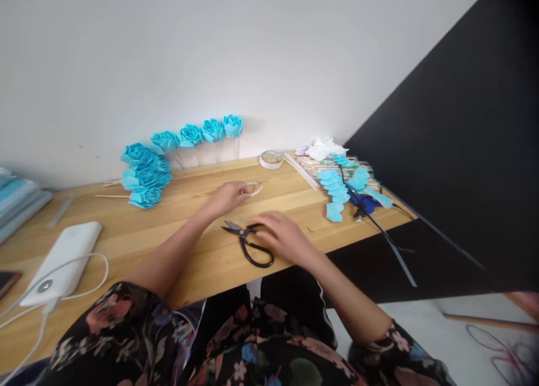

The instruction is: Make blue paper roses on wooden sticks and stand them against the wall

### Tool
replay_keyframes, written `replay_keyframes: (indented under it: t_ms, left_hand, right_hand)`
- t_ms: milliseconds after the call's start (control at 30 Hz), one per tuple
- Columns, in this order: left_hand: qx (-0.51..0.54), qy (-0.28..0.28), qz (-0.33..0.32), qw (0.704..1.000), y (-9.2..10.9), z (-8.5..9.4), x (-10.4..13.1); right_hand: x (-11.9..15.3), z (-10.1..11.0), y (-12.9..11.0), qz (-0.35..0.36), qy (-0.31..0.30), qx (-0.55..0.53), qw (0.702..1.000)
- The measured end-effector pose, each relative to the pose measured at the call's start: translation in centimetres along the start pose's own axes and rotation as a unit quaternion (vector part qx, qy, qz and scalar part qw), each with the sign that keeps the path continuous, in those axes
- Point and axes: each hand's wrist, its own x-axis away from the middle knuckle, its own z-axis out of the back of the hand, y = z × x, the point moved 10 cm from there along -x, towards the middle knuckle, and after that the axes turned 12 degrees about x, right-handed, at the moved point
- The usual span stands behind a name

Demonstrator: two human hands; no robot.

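My left hand (229,198) has its fingers closed on the edge of a small roll of white tape (255,189) at the middle of the wooden table. To the right and nearer to me, my right hand (280,234) rests over one handle of the black scissors (241,232), its fingers curled round that handle. The scissors lie on the table with their blades slightly parted and pointing left; the other handle loop shows in full. A larger roll of white tape (271,159) lies flat beyond my left hand, near the wall.
Blue paper flowers on sticks (145,172) stand and lie at the back left. A white power bank (63,262) with cables is at the left. Blue paper petals (334,192), a bundle of sticks (314,167) and a white strip (301,171) lie at the right.
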Motion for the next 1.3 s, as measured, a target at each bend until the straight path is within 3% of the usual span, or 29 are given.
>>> replay_keyframes:
  t_ms: [33, 100, 200, 300, 400, 533, 633, 767, 900, 1133, 1300]
  left_hand:
    - [0.084, 0.006, 0.015, 0.996, 0.1, 0.8, 1.0]
    - [0.273, 0.006, 0.036, 0.961, 0.6, 1.6, 3.1]
    - [0.44, 0.001, 0.066, 0.895, 1.4, 1.6, 5.5]
    - [0.496, 0.022, 0.084, 0.864, 1.3, 1.5, 6.7]
    - [0.529, 0.032, 0.075, 0.845, 1.0, 1.6, 7.1]
    - [0.587, -0.007, 0.072, 0.807, 0.8, 1.3, 7.5]
    - [0.611, -0.004, 0.078, 0.788, 0.3, 1.2, 7.6]
    - [0.618, 0.017, 0.102, 0.779, -0.7, 0.6, 8.0]
    - [0.589, 0.013, 0.115, 0.8, -1.1, 0.4, 8.8]
    - [0.556, -0.035, 0.098, 0.825, 0.3, 0.7, 9.3]
    - [0.524, -0.029, 0.074, 0.848, 0.9, 1.6, 9.4]
  right_hand:
    - [-0.9, 1.1, 1.3, -0.022, 0.036, -0.019, 0.999]
    - [-2.7, 3.0, 3.6, -0.063, 0.098, -0.077, 0.99]
    - [-5.6, 3.5, 5.3, -0.09, 0.105, -0.204, 0.969]
    - [-7.7, 1.2, 4.7, -0.095, 0.015, -0.322, 0.942]
    - [-8.7, -1.1, 3.7, -0.079, -0.064, -0.366, 0.925]
    - [-9.6, -2.1, 4.4, -0.064, -0.072, -0.401, 0.911]
    - [-9.8, -2.8, 5.4, -0.075, -0.072, -0.435, 0.894]
    - [-9.2, -3.7, 5.4, -0.08, -0.081, -0.445, 0.888]
    - [-8.5, -3.8, 4.5, -0.057, -0.086, -0.434, 0.895]
    - [-8.3, -2.3, 3.7, 0.001, -0.043, -0.431, 0.902]
    - [-8.3, -2.1, 3.1, 0.026, -0.037, -0.428, 0.903]
